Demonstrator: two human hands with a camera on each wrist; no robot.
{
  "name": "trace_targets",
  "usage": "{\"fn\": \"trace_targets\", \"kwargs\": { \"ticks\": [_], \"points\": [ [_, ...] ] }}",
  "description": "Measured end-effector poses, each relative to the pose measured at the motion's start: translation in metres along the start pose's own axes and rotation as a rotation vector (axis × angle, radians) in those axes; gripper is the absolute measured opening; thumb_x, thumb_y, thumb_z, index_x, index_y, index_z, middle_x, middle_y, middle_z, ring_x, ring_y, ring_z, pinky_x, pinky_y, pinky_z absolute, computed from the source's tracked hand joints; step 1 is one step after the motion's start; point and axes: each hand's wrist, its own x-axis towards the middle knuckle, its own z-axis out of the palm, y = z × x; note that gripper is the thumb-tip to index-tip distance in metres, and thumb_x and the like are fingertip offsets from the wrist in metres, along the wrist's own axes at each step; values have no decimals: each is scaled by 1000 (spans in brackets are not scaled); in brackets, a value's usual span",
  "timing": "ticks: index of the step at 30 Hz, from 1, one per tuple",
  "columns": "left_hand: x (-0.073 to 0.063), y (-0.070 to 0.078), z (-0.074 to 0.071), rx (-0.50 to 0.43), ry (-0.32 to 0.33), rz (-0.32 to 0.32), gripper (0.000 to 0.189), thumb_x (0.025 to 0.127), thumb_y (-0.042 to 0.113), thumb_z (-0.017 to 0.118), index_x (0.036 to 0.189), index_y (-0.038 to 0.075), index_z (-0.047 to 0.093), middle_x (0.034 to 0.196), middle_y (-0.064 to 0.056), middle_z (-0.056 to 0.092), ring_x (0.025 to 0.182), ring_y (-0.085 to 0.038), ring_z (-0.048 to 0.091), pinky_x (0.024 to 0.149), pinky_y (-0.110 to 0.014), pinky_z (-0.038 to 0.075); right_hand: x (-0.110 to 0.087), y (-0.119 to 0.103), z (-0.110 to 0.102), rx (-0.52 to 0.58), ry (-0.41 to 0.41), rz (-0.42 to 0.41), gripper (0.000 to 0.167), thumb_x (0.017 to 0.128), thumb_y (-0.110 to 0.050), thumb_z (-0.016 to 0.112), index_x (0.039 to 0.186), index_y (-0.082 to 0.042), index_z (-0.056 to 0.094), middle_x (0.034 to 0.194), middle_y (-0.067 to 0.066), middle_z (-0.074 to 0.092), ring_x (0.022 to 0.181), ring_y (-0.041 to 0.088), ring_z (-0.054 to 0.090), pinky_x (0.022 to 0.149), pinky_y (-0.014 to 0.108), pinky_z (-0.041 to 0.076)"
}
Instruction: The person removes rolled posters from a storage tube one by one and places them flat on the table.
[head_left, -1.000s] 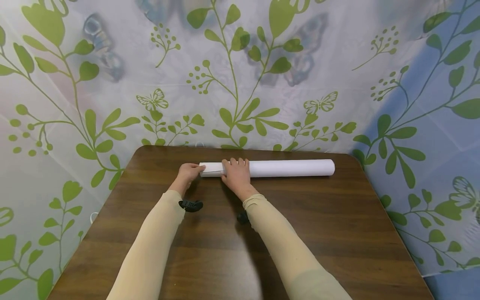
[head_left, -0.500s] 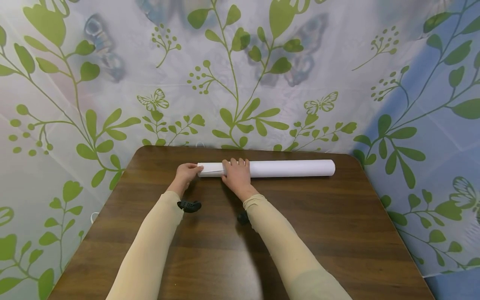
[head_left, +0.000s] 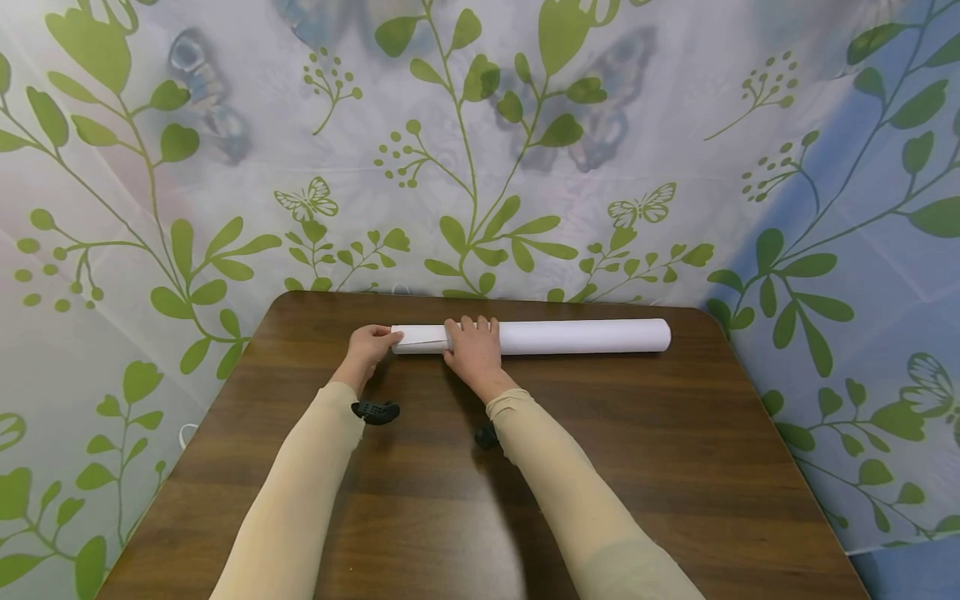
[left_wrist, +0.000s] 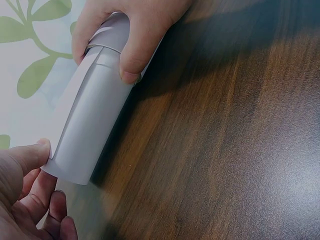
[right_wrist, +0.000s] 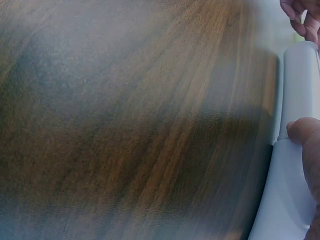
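Pinching: left hand [head_left: 366, 346] on the left end of a long, smooth white cylindrical roll [head_left: 585, 337].
Gripping: right hand [head_left: 475, 352], curled over the roll near that end.
Far edge of the brown wood-grain table [head_left: 637, 450]: roll parallel, just inside; broad room nearer the viewer.
Surface: faintly shiny, far corners rounded.
Backdrop: white sheet [head_left: 480, 150] printed with green leaves.

roll [head_left: 585, 337]: plain white | table [head_left: 675, 467]: brown, darker wood-grain streaks | sleeves [head_left: 296, 492]: plain cream | wrist devices [head_left: 377, 412]: black | backdrop [head_left: 420, 200]: whitish, green leaf sprays, berry dots, butterfly outlines, blurry blue-grey butterflies, bluish at right
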Motion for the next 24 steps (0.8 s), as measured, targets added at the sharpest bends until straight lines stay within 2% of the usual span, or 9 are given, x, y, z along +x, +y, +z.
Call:
{"fn": "trace_targets", "kwargs": {
  "ticks": [15, 24],
  "points": [
    [-5, 3, -6, -18, 3, -14, 50, 102, 29, 66, 141, -1, 55, 147, -21, 47, 132, -36, 44, 112, -53, 36, 0, 0, 2, -10, 1, -1, 58, 93, -47, 73, 143, -24, 56, 130, 6, 62, 128, 38, 51, 111, 59, 31],
    [-5, 0, -10, -15, -7, -15, 52, 102, 30, 65, 144, 0, 53, 151, -22, 44, 140, -38, 40, 114, -55, 34, 1, 0, 4, -14, 8, 0, 59, 93, -47, 74, 144, -24, 56, 132, 6, 61, 128, 39, 51, 112, 59, 31]
  ]
}}
